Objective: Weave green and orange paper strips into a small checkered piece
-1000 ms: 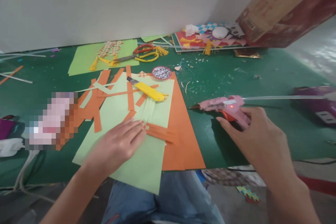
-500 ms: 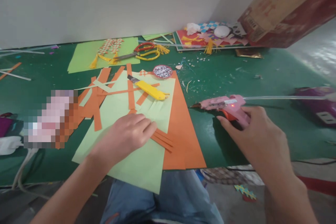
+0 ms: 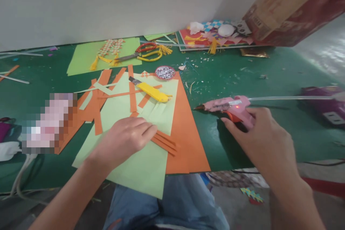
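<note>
Two-handed, worked at a green table (image 3: 229,72). At far left, had a white plug (image 3: 9,151) beside a blurred pink block (image 3: 52,122). Next, saw loose strips (image 3: 97,115) strewn onto the left part of a pale green sheet (image 3: 145,176), with yellow tassels (image 3: 94,64) farther back on another green sheet (image 3: 83,55) and scissors (image 3: 132,56) across its right edge. Held orange strips (image 3: 164,142) in the closed left hand (image 3: 129,138), with hidden fingertips, over the pale sheet, fanned rightward toward an orange sheet (image 3: 185,143). Behind, saw a yellow cutter (image 3: 152,91) lying slantwise and, nearby, a dish (image 3: 165,73) of black-and-white bits. Farther right, gripped the glue gun (image 3: 225,105) by its handle in the right hand (image 3: 266,140), with thumb near the orange trigger (image 3: 233,116). At far right, saw a clear rod (image 3: 285,98) running from the gun's back toward a purple box (image 3: 315,104), with a big bag (image 3: 293,10) behind.
</note>
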The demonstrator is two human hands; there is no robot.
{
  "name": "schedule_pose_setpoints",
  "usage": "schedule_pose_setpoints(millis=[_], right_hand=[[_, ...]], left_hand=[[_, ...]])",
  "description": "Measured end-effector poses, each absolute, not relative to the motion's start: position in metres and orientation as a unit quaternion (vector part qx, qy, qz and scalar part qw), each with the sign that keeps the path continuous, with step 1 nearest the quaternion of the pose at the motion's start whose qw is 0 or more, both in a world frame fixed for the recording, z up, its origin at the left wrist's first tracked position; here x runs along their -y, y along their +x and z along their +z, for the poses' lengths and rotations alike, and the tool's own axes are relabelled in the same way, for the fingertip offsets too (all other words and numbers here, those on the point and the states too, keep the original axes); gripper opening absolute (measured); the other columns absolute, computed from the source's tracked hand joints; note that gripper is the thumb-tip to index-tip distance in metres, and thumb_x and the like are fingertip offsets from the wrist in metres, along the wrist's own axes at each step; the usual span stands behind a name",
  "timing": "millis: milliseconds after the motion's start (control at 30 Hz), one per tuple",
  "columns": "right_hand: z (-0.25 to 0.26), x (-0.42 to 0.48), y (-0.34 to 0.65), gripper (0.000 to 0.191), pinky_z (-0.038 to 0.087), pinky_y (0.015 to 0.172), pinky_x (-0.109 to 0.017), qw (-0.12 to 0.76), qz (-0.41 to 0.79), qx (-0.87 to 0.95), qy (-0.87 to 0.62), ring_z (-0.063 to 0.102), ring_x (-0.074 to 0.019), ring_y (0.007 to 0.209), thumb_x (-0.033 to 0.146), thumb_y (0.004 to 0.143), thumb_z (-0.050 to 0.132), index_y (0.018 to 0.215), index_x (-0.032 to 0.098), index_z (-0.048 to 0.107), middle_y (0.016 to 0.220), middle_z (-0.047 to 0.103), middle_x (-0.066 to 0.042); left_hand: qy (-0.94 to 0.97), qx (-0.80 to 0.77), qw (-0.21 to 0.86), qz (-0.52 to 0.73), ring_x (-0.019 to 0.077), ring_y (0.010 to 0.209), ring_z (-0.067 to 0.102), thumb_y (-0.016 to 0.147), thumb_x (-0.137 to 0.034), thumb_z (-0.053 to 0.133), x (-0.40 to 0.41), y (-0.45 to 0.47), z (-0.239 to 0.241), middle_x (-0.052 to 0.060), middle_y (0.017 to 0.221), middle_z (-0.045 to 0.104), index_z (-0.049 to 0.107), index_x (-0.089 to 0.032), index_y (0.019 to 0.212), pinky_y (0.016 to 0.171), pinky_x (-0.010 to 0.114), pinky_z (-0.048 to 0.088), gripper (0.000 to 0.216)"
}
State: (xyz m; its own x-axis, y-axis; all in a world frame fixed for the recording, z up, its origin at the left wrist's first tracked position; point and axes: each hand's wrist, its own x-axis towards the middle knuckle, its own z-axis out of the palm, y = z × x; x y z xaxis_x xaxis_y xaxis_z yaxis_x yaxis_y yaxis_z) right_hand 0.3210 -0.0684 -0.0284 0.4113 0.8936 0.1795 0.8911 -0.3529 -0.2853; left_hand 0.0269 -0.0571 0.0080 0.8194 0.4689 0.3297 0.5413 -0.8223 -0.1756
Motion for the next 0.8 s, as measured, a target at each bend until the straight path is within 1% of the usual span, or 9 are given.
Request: schedule_pose_setpoints(millis=[133,400,667,800], right_hand=[[-0.0259,0.0681,0.3196,0.046,0.039,0.058,-0.036,0.154,0.007,0.536,-0.83,0.061,-0.0341,0.075,0.066,0.063,0.035,0.085,0.026,0.037,0.09,0.063,-0.012],[-0.0255,0.0684,0.3184,0.047,0.037,0.058,-0.035,0.161,0.018,0.532,-0.831,0.061,-0.0347,0.076,0.067,0.062,0.035,0.084,0.026,0.036,0.087,0.062,-0.011],[-0.0273,0.0693,0.3201,0.046,0.037,0.057,-0.034,0.162,0.009,0.54,-0.826,0.061,-0.0348,0.077,0.067,0.063,0.035,0.084,0.026,0.036,0.089,0.062,-0.011],[-0.0272,0.069,0.3197,0.046,0.037,0.057,-0.034,0.157,0.006,0.542,-0.826,0.061,-0.0344,0.076,0.066,0.064,0.035,0.085,0.026,0.036,0.09,0.063,-0.011]], left_hand=[[-0.945,0.27,0.127,-0.138,0.0186,0.066,0.067,0.084,0.004,0.042,0.0564,0.0256,0.0093,0.008,0.081,0.073,0.065,-0.009,0.088,0.054,0.028,0.052,0.027],[-0.944,0.26,0.141,-0.148,0.0178,0.066,0.068,0.086,0.002,0.04,0.0549,0.0223,0.0076,0.008,0.082,0.073,0.063,-0.009,0.091,0.054,0.027,0.053,0.026],[-0.944,0.262,0.147,-0.139,0.0157,0.062,0.067,0.085,0.004,0.038,0.0553,0.0223,0.0089,0.007,0.081,0.073,0.063,-0.012,0.084,0.051,0.026,0.051,0.03],[-0.944,0.263,0.145,-0.136,0.0164,0.067,0.068,0.087,0.002,0.039,0.057,0.0218,0.0076,0.007,0.084,0.073,0.063,-0.011,0.091,0.054,0.026,0.052,0.028]])
